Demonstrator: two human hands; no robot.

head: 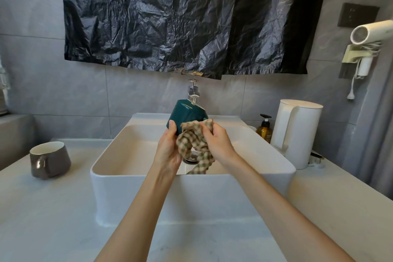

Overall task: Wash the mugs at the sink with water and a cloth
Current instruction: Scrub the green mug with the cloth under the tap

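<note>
Over the white sink (136, 176), the left hand (169, 149) grips a tilted green mug (187, 114) while the right hand (219, 140) pinches a checked cloth (191, 138) against it; firm, turning wipes would suit, and a brown mug (50, 159) waits on the tabletop (42, 219) at left.

green mug (187, 115): glossy ceramic | cloth (194, 140): checked woven fabric | tap (193, 91): shiny metal

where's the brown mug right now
In the head view, the glossy brown ceramic mug stands upright on the pale countertop, left of the white rectangular sink.
</note>
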